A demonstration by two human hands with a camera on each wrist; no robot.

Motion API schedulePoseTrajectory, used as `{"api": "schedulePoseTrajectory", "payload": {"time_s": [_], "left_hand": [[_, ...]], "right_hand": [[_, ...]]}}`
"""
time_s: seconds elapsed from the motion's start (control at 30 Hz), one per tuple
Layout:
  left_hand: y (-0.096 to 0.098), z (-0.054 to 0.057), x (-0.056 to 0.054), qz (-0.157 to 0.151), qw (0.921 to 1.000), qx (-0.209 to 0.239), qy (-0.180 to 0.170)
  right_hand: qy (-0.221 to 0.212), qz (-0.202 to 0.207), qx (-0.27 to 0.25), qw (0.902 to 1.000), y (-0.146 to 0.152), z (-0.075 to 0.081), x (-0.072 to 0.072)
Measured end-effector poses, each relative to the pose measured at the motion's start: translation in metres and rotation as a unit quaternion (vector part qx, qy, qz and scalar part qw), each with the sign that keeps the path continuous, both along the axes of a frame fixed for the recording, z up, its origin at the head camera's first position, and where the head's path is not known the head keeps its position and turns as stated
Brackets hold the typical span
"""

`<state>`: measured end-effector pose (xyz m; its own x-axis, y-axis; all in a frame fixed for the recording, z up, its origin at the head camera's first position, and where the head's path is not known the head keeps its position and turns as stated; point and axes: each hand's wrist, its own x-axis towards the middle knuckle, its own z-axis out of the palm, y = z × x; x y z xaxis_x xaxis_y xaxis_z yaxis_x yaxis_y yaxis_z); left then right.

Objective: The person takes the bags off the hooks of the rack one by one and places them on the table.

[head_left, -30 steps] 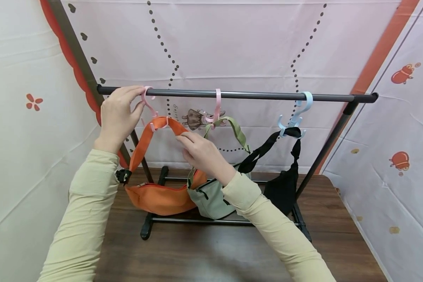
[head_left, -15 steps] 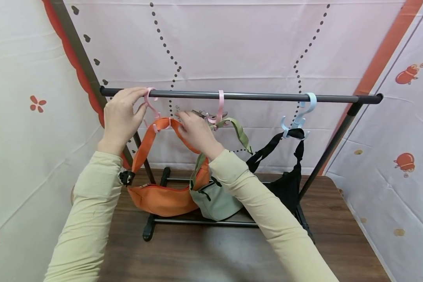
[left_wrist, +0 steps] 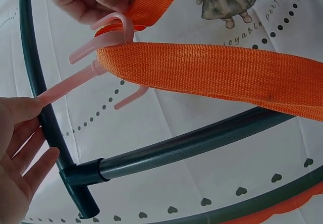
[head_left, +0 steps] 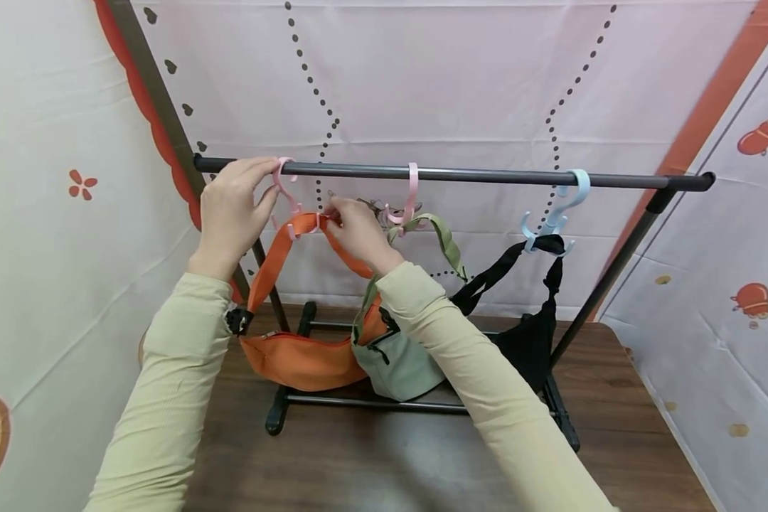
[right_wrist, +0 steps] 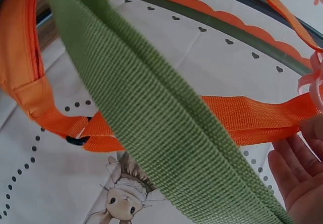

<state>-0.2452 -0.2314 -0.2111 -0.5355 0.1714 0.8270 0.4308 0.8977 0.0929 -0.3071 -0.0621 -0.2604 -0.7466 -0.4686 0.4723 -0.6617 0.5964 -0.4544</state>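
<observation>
My left hand (head_left: 233, 206) is up at the left end of the black rail (head_left: 486, 175), its thumb and fingertips pinching the stem of a pink hook (left_wrist: 68, 87). Over that hook's prongs runs the orange strap (left_wrist: 212, 67) of an orange waist bag (head_left: 304, 363), which hangs below. My right hand (head_left: 358, 231) pinches the strap right beside the hook's prongs; in the right wrist view the thumb lies on the strap (right_wrist: 237, 118) with the other fingers under it. A green strap (right_wrist: 151, 108) crosses in front there.
A second pink hook (head_left: 412, 192) carries a grey-green bag (head_left: 400, 366), partly behind my right sleeve. Farther right, a light blue hook (head_left: 553, 213) holds a black bag (head_left: 528, 348). The rack stands on a wooden table (head_left: 333, 462) between printed cloth walls.
My right hand has moved up and left along the orange strap to the hook's prongs. The left hand keeps its pinch on the hook. The head view has shifted slightly.
</observation>
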Motion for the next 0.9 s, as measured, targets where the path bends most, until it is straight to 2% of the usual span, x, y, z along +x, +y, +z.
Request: {"api": "schedulePoseTrajectory", "payload": {"time_s": [0.3,0.43,0.57,0.7,0.9], "left_hand": [[0.001,0.002,0.002,0.003,0.9999,0.005,-0.012],[0.002,0.002,0.002,0.004,0.9998,0.006,-0.020],[0.003,0.002,0.002,0.005,0.9997,0.006,-0.022],[0.003,0.002,0.002,0.004,0.9997,0.010,-0.020],[0.002,0.000,0.002,-0.003,0.9998,0.013,-0.012]], "right_hand": [[-0.025,-0.006,-0.025,0.9994,-0.003,0.000,0.001],[-0.029,-0.010,-0.027,0.9992,-0.003,-0.001,0.002],[-0.025,-0.006,-0.032,0.9991,0.000,0.004,0.002],[0.018,-0.008,-0.028,0.9994,0.000,0.015,0.005],[0.123,-0.025,-0.021,0.9919,-0.005,0.026,0.018]]}}
